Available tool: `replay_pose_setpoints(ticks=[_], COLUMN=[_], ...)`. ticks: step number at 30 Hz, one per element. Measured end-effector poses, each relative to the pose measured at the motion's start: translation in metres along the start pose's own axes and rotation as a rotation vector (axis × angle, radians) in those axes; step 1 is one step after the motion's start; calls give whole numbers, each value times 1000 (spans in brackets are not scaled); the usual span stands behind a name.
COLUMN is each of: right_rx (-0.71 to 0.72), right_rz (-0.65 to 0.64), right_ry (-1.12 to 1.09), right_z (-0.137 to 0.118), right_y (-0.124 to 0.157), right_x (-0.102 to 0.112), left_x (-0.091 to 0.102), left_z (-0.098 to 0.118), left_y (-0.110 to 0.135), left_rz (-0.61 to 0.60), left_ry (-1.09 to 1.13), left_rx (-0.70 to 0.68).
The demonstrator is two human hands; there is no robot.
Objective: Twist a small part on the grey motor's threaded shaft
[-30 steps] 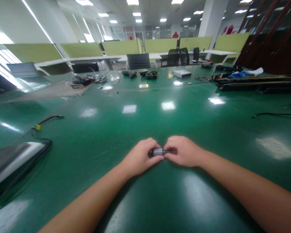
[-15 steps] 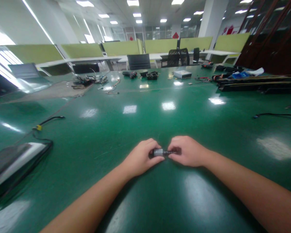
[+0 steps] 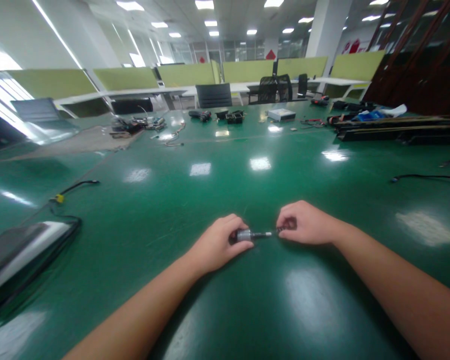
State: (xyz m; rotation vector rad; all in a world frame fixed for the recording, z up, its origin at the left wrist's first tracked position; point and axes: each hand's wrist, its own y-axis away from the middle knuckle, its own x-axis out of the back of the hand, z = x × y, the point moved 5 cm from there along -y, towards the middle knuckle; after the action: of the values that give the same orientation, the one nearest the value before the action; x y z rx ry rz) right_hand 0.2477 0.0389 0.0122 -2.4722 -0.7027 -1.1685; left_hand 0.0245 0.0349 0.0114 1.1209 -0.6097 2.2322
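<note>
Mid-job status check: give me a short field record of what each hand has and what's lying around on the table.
surface: glossy green table
left hand: closed around a small grey cylinder, low over the table
right hand: fingertips pinched at the far end of the dark shaft that sticks out of the grey cylinder
left edge: flat dark device; yellow-tagged cable beyond it
right edge: black cable
far end: scattered tools and parts, too small to tell

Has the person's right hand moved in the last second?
Yes. The right hand has slid rightward, away from the small grey metal cylinder that the left hand pinches, baring a thin dark rod between them.
</note>
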Motion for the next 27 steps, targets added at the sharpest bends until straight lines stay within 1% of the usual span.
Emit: replay_pose_setpoints(ticks=[7,12,16,19,21,25,27], right_rx=[14,44,77,165,173,156,156], right_rz=[-3,-20,36,81,100,115,116], right_ry=[-18,7,21,81,84,91,100], right_z=[-4,-7,-17,-29,-31,-30,-29], right_y=[-1,-2,-9,-16,-19,-19,-18], right_x=[-3,-8,-20,-32,-37,-39,-38], left_x=[-1,-1,-2,-4,-4,-3,-3], left_z=[1,2,4,7,8,8,8], left_y=[-1,-2,-5,-6,-6,-4,-4], left_rz=[4,12,22,23,25,41,51], left_ry=[-11,-10,-16,-21,-30,-51,-39], left_rx=[0,-7,-29,-49,-42,-12,-21])
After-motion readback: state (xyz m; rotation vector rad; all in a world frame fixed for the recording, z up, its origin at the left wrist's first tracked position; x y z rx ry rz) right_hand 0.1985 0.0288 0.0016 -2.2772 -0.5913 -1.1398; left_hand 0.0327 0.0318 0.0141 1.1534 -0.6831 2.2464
